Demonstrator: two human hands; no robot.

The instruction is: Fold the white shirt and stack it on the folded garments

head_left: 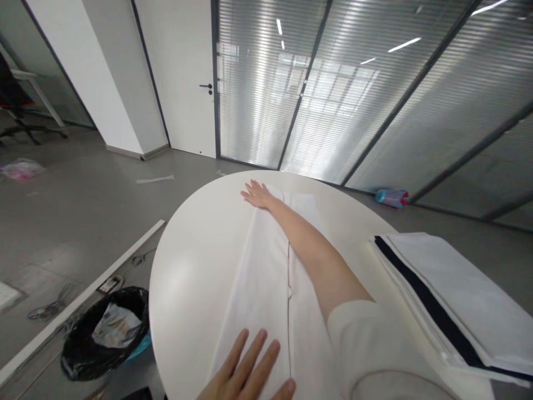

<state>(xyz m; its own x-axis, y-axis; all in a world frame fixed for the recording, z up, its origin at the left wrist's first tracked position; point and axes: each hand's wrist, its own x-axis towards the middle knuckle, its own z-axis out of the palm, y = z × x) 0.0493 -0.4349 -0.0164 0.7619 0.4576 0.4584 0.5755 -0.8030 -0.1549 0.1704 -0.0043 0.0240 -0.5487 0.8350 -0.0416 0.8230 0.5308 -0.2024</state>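
A long white cloth (262, 261), folded lengthwise with a seam-like gap down its middle, lies flat on the round white table (187, 266). At its far end, my right hand (257, 194) rests palm down with fingers spread, partly on the cloth's far left edge and partly on the tabletop. My right forearm stretches over the cloth and hides part of its right side. Close to the lower edge of the view, my left hand (245, 372) is open over the near part of the cloth, its fingers apart. Neither hand grips anything.
A stack of folded white and black cloths (453, 294) lies at the table's right side. On the floor to the left stands a black-lined bin (106, 333) with crumpled paper in it. A striped blue and red bundle (391, 198) lies by the glass partition.
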